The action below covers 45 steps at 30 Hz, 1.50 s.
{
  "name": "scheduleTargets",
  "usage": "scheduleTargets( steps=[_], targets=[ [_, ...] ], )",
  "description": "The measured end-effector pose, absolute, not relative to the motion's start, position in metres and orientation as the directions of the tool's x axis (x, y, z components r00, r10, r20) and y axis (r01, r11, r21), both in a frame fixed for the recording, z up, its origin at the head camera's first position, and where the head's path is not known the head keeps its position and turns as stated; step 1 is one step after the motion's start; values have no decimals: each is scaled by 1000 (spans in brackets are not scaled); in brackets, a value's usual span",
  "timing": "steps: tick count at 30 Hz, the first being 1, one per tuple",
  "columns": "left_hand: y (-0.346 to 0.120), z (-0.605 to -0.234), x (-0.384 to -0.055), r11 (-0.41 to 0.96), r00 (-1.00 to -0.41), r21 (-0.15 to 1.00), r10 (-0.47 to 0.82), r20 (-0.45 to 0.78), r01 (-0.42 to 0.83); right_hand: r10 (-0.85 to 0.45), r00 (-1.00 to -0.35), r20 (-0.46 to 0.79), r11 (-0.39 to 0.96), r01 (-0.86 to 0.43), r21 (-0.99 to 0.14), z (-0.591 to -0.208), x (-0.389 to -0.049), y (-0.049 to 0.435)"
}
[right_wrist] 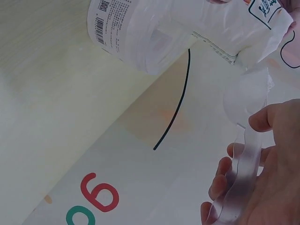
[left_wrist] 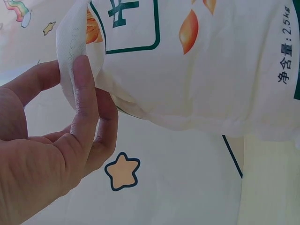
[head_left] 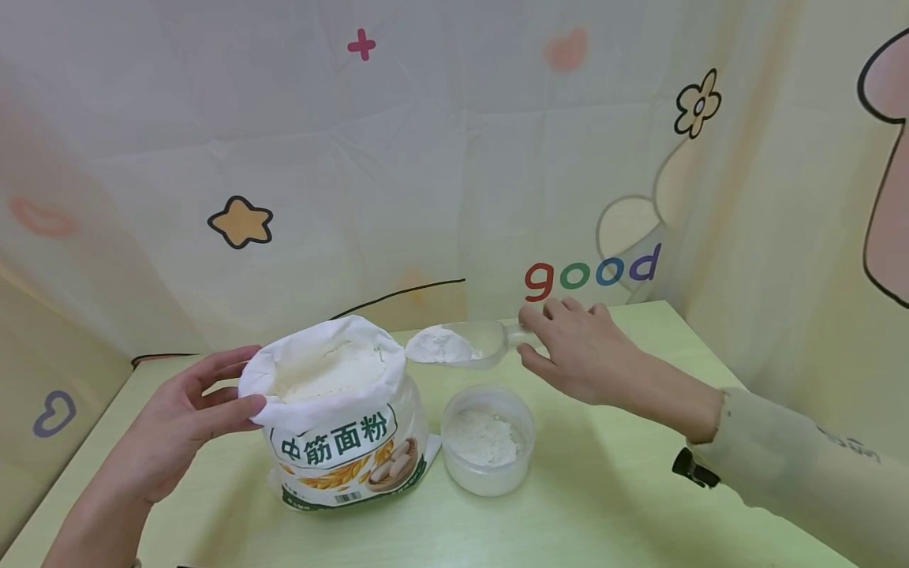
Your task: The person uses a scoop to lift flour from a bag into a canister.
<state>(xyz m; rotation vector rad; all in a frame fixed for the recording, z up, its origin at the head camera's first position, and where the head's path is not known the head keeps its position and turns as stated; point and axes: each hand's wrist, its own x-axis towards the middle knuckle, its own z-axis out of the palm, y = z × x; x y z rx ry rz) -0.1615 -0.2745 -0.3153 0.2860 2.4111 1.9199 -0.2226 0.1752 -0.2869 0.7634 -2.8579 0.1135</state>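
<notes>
A white flour bag (head_left: 341, 450), its rim rolled outward, stands upright with flour showing inside. My left hand (head_left: 188, 406) pinches the left side of that rolled rim; in the left wrist view the thumb and fingers (left_wrist: 84, 89) lie on either side of it. A clear plastic scoop (head_left: 490, 343) carries a heap of white flour (head_left: 443, 345) at its front. My right hand (head_left: 585, 355) grips its handle, with fingers curled round it in the right wrist view. The scoop's tip is right at the bag's right rim, above and behind a clear round tub (head_left: 486, 480) partly filled with flour.
The tub stands close to the bag's right side on a light green table (head_left: 604, 505). A patterned cloth backdrop (head_left: 426, 197) rises behind the table and along both sides. A printed label (right_wrist: 115, 23) with a barcode shows on the tub in the right wrist view.
</notes>
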Motion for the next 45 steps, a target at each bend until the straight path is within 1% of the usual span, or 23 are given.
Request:
scheduleTargets(
  steps=[14,27,38,45],
  targets=[
    [-275,-316,-164,224,-981,967,174,88,126,-467,-864,189,874,-483,-45,-290,-217,187],
    [-275,-315,-164,237,-983,964,169,78,117,-467,-872,147,876,-479,-59,-300,-214,195],
    [-272,-314,-161,243,-986,965,157,57,94,-472,-873,124,876,-480,-47,-303,-212,205],
    [-270,-314,-157,238,-985,965,160,69,106,-484,-868,110,871,-490,-39,-305,-212,210]
  ],
)
